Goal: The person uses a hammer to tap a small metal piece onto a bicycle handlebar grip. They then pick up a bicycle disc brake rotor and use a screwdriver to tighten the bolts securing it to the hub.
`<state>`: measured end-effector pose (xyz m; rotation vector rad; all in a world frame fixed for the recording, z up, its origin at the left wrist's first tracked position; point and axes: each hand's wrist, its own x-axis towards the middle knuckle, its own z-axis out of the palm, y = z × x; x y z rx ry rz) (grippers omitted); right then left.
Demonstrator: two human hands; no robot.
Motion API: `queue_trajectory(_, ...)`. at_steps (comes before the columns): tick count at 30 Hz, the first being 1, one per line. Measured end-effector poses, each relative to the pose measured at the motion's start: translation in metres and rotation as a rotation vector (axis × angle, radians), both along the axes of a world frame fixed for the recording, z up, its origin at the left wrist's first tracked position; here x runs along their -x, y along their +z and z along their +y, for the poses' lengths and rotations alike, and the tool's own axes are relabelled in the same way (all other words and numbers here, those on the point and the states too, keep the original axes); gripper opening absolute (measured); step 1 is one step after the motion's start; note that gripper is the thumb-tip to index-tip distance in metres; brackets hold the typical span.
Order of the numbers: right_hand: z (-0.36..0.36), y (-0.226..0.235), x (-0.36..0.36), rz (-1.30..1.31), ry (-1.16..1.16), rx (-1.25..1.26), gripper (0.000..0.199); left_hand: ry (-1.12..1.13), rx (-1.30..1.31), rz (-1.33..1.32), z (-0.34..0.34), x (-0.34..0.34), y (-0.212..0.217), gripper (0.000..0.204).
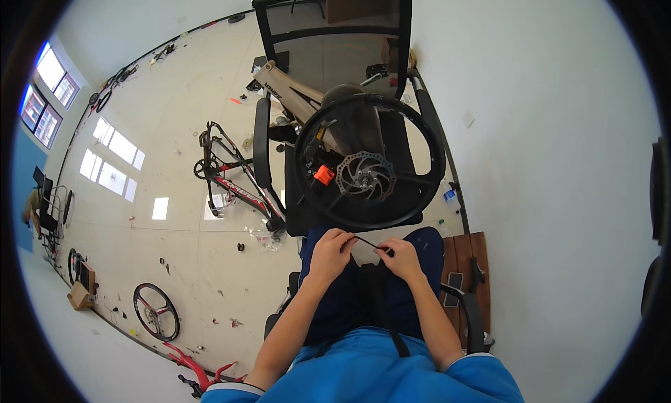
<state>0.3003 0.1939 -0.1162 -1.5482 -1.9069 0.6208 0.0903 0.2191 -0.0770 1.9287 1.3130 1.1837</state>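
A thin black strip, like a short cable or cord (366, 241), is stretched between my two hands above my lap. My left hand (330, 255) pinches one end of it and my right hand (402, 256) pinches the other; its exact kind is too small to tell. Just beyond my knees a black spoked wheel (417, 181) lies on the seat of a black mesh-backed chair (262, 134). At its hub is a silver brake disc (365, 167). An orange part (323, 174) shows through the spokes. Behind the wheel, a beige bicycle frame (293, 99) leans across the chair.
A red-and-black bicycle frame (241, 193) lies left of the chair. Another wheel (156, 312) and a red frame (199, 371) are at lower left. On my right stand a wooden surface (461, 249) with a phone (453, 290), and a bottle (451, 197). Small parts dot the floor.
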Motion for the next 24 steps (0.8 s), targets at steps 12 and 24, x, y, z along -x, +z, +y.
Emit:
queue_trajectory(12, 0.052, 0.022, 0.038, 0.450, -0.259, -0.172, 0.009, -0.045, 0.184, -0.341, -0.011, -0.006, 0.030, 0.025)
queue_trajectory(24, 0.134, 0.035, 0.038, 0.559, -0.272, -0.357, 0.007, 0.025, 0.180, -0.310, -0.002, 0.000, 0.028, 0.014)
